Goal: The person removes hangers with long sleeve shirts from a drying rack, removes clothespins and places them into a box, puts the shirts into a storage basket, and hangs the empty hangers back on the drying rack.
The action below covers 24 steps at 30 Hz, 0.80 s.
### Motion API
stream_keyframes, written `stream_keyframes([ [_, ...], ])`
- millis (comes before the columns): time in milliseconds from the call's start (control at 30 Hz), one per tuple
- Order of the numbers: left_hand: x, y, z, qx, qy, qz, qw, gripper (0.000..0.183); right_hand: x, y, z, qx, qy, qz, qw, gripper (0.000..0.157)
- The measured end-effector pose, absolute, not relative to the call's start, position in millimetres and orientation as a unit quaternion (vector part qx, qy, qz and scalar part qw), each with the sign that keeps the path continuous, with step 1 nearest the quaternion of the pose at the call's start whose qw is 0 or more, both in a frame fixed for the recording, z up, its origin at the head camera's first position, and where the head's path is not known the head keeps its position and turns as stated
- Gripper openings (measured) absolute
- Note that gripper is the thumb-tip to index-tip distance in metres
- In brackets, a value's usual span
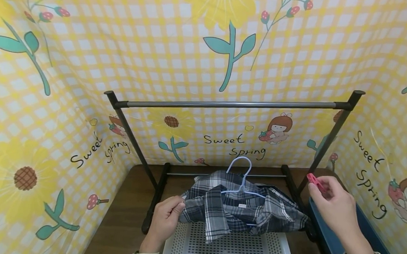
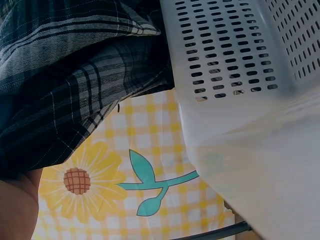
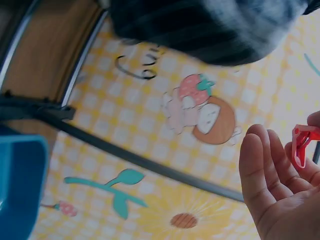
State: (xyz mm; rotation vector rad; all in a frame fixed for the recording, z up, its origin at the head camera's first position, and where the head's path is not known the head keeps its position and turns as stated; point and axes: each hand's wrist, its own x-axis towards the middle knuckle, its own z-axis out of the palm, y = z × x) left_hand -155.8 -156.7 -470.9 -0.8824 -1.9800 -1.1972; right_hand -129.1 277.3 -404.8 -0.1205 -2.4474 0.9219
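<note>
Nearest is a white basket (image 1: 226,247) full of little holes, on the middle of the brown counter (image 1: 116,213). The left hand (image 1: 164,219) has its grip pinched on the left side of a checked shirt (image 1: 215,207). The right hand (image 1: 337,206) has its grip pinched on a small pinky-red clip (image 1: 315,182), well apart from the shirt. Below that hand, along the counter's right edge, is a blue bin (image 1: 332,230). The shirt is bunched up over the far end of the basket; I can't tell if they touch. A pale blue hanger (image 1: 243,188) is in its neck, with the hook up. Farther on, a black rack stands near the counter's back edge, with a grey bar (image 1: 231,104) across its top. Behind is a yellow checked cloth (image 1: 152,46) with flowers and strawberries.
</note>
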Motion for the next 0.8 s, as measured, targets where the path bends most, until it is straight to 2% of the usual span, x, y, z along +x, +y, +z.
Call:
stream_keyframes([
  [800, -154.0, -155.6, -467.6, -0.348, -0.754, -0.457, 0.32, 0.034, -120.3, 356.4, -456.2, -0.139, -0.929, 0.317, 0.134, 0.045],
])
